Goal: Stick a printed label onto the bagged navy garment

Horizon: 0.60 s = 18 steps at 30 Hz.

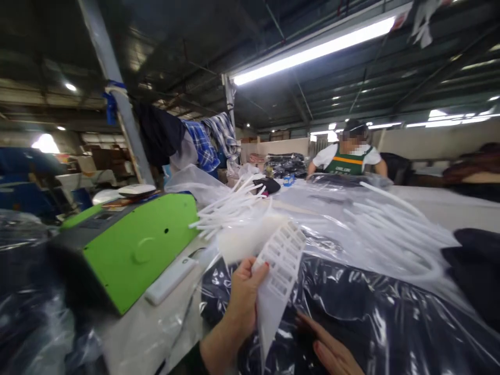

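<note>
Left hand (pixel 244 294): clamped a label sheet (pixel 279 268) by its edge, thumb on top.
Right hand (pixel 332 351): lay flat, fingers apart, on a bagged garment (pixel 371 307) at the table's near edge.

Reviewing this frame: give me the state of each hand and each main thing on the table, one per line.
left hand: raised, gripping the label sheet
label sheet: held up, tilted
right hand: flat on the bagged dark garment, holding nothing
bagged dark garment: lying flat in clear plastic
green machine: resting on the table, untouched
white plastic strips: loose, piled
ceiling tube light: lit
</note>
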Motion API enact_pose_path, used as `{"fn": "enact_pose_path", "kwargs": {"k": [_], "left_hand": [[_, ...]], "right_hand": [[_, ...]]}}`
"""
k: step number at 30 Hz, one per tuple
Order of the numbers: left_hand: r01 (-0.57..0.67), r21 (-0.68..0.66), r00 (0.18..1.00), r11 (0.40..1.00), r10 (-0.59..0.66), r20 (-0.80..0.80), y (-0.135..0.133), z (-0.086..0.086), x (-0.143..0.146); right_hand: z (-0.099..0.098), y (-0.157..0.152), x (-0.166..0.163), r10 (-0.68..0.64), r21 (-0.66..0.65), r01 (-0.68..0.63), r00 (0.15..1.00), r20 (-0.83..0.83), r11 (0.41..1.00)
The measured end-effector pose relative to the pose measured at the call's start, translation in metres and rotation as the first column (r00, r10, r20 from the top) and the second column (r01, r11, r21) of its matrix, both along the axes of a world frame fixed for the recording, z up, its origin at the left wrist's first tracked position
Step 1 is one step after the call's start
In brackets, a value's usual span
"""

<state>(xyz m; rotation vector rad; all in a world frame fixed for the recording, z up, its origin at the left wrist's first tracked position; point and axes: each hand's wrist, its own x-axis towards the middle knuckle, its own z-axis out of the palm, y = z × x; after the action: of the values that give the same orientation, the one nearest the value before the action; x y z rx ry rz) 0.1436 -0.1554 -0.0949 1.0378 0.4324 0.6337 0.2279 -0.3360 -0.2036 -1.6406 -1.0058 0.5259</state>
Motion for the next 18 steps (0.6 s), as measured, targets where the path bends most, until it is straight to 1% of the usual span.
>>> {"fn": "enact_pose_path", "kwargs": {"k": [1, 3, 5, 7, 9, 10, 13, 15, 18], "left_hand": [[0.060, -0.071, 0.998, 0.996, -0.062, -0.021, -0.012, -0.013, 0.003], [0.116, -0.137, 0.990, 0.984, -0.126, -0.069, -0.028, -0.037, 0.006], [0.147, -0.143, 0.981, 0.979, -0.163, -0.105, -0.034, -0.055, 0.007], [0.188, -0.122, 0.971, 0.975, -0.203, -0.124, -0.035, -0.064, 0.005], [0.272, -0.100, 0.952, 0.957, -0.283, -0.120, -0.033, -0.067, 0.002], [0.334, -0.096, 0.933, 0.938, -0.343, -0.106, -0.031, -0.067, -0.001], [0.526, -0.103, 0.846, 0.844, -0.532, -0.038, -0.027, -0.066, -0.006], [0.578, -0.110, 0.811, 0.809, -0.584, -0.029, -0.025, -0.065, -0.007], [0.596, -0.104, 0.794, 0.796, -0.604, -0.069, -0.021, -0.063, -0.005]], "right_hand": [[0.005, 0.000, -0.002, 0.026, 0.060, -0.019, 0.993, -0.111, 0.998], [0.010, 0.002, -0.006, 0.088, 0.196, -0.036, 0.960, -0.265, 0.980], [0.012, 0.005, -0.008, 0.084, 0.294, 0.034, 0.922, -0.377, 0.955], [0.011, 0.007, -0.009, 0.056, 0.318, 0.114, 0.876, -0.480, 0.941], [0.010, 0.007, -0.009, 0.044, 0.311, 0.164, 0.822, -0.567, 0.936], [0.009, 0.007, -0.008, 0.043, 0.309, 0.184, 0.796, -0.603, 0.933], [0.008, 0.006, -0.008, 0.019, 0.303, 0.249, 0.744, -0.668, 0.920], [0.008, 0.005, -0.008, -0.027, 0.288, 0.298, 0.737, -0.676, 0.910], [0.007, 0.005, -0.007, -0.125, 0.256, 0.377, 0.742, -0.659, 0.890]]}}
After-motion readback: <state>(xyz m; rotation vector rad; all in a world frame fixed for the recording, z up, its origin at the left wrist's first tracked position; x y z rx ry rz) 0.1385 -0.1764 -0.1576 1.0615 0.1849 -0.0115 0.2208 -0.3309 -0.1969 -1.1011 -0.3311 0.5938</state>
